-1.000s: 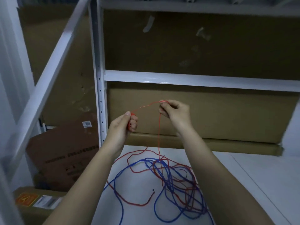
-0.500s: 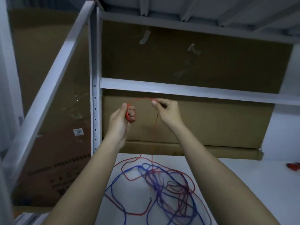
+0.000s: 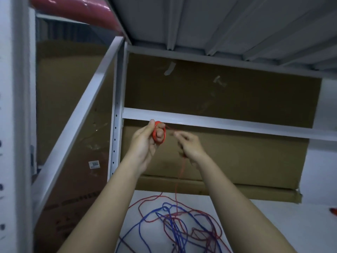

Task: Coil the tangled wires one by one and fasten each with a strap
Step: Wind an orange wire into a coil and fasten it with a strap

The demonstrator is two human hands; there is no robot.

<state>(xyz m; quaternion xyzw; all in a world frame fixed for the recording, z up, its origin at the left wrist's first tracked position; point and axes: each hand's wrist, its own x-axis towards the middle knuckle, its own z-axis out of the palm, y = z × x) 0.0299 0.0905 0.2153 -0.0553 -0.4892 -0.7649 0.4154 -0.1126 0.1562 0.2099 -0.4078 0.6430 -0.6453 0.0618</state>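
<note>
Behind raised hands, shelf rail (image 3: 228, 123) fronts cardboard box (image 3: 237, 157)

there is only one view, from a camera on the person's head. it looks forward and a little upward into a white metal shelf (image 3: 218, 123), so the underside of the upper board (image 3: 228, 24) fills the top. both forearms enter from the bottom edge, and the hands are near the middle, close to the lens. the wide angle bends the shelf posts at the left.
</note>
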